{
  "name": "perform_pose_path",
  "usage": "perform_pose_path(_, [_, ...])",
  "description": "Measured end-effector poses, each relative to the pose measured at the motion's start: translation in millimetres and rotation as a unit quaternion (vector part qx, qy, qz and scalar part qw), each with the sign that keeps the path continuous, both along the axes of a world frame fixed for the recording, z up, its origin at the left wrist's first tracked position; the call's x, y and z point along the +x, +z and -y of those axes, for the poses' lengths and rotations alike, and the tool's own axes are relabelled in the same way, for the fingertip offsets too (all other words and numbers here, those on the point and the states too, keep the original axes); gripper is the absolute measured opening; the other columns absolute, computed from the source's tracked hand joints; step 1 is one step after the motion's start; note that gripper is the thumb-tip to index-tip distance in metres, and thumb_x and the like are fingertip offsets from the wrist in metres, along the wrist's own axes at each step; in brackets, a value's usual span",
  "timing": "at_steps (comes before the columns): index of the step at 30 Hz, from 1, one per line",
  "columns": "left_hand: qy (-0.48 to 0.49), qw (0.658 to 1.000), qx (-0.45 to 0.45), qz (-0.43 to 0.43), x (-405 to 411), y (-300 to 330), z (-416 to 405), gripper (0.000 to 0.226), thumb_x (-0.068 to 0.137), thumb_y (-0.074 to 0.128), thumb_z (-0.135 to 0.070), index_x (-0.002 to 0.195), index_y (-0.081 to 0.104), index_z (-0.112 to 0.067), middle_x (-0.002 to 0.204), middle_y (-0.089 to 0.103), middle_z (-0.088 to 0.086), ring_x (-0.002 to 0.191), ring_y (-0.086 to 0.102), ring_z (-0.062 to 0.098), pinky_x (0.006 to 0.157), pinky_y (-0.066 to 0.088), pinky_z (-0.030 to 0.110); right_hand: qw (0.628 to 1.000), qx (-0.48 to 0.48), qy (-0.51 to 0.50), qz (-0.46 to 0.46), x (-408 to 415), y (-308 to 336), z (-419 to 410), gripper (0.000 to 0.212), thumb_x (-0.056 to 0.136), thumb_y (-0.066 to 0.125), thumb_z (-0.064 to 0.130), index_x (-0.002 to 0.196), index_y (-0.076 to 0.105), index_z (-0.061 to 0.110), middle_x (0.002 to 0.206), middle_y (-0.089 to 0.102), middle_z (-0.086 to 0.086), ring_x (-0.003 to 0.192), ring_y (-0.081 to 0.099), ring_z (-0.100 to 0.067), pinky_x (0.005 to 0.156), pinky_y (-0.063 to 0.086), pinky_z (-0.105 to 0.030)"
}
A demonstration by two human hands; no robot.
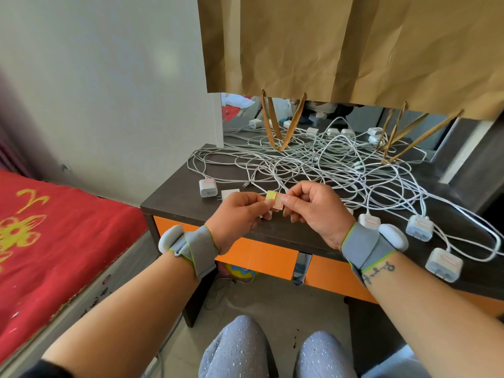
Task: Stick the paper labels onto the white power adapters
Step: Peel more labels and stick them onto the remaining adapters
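My left hand point(240, 214) pinches a small yellow backing strip point(270, 195) above the dark table's front edge. My right hand point(313, 208) grips a white paper label with a red border point(278, 201) right beside that strip. The two hands touch at the fingertips. On the table to the left lies a white power adapter with a label on it point(207, 187), and a second plain adapter point(229, 194) sits partly behind my left hand. Three labelled adapters point(369, 221) point(420, 227) point(444, 264) lie at the right.
A tangle of white cables point(313, 159) covers the dark table point(174, 197), with more adapters mirrored behind. A brown paper bag point(341, 45) hangs over the back, handles drooping. Orange drawers point(256, 255) sit below the top. A red bedspread point(54, 241) lies to the left.
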State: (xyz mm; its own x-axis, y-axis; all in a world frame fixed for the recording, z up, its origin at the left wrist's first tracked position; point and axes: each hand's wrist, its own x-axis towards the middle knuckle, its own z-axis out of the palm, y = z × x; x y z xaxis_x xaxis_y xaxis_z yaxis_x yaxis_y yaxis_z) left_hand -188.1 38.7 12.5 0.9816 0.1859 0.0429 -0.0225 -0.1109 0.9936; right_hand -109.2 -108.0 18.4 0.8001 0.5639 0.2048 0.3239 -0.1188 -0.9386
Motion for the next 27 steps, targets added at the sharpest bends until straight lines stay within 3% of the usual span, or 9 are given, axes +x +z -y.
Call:
perform_pose_path(6, [-0.024,0.999,-0.024,0.002,-3.4,4.3,-2.9,0.025,0.092,0.051,-0.008,0.07,0.062,-0.011,0.048,0.059,-0.009,0.041,0.039,0.003,0.042,0.031,0.013,1.0,-0.01,-0.011,0.026,-1.1,2.0,-1.2,0.01,0.084,0.062,0.006,0.076,0.057,0.009,0.06,0.062,-0.005,0.043,0.054,-0.002,0.044,0.041,-0.011])
perform_pose_path(10, [-0.021,0.999,-0.024,0.007,-3.5,4.0,-3.9,0.025,0.092,0.052,-0.007,0.07,0.064,-0.013,0.05,0.061,-0.009,0.042,0.039,0.003,0.043,0.032,0.014,0.996,-0.019,-0.035,0.075,-0.4,1.1,0.2,0.016,0.079,0.069,0.011,0.079,0.055,0.018,0.064,0.063,-0.007,0.055,0.06,-0.017,0.056,0.051,-0.027])
perform_pose_path(16, [-0.012,1.0,-0.002,0.012,-3.3,4.1,-2.7,0.022,0.091,0.053,-0.008,0.073,0.064,-0.014,0.059,0.062,-0.008,0.043,0.039,0.004,0.043,0.033,0.014,0.987,-0.06,-0.025,0.149,0.6,2.2,1.4,0.006,0.079,0.069,0.012,0.079,0.07,0.018,0.072,0.072,-0.007,0.061,0.067,-0.019,0.066,0.058,-0.038])
perform_pose_path(23, [0.02,0.998,0.065,0.014,-1.6,0.4,-3.2,0.011,0.089,0.058,-0.015,0.086,0.066,-0.008,0.068,0.059,0.0,0.049,0.039,0.007,0.049,0.033,0.019,0.987,-0.084,-0.006,0.137,-0.2,7.6,1.2,0.007,0.081,0.068,0.01,0.083,0.073,0.011,0.075,0.073,-0.006,0.061,0.068,-0.015,0.066,0.059,-0.027])
perform_pose_path(27, [0.034,0.992,0.112,0.041,-1.2,-1.9,-2.3,0.013,0.088,0.061,-0.016,0.076,0.064,-0.019,0.051,0.054,-0.017,0.045,0.041,-0.001,0.047,0.034,0.009,0.986,-0.101,-0.007,0.132,-0.9,11.5,0.2,0.006,0.08,0.069,0.01,0.081,0.074,0.011,0.072,0.072,-0.003,0.057,0.067,-0.011,0.065,0.057,-0.024])
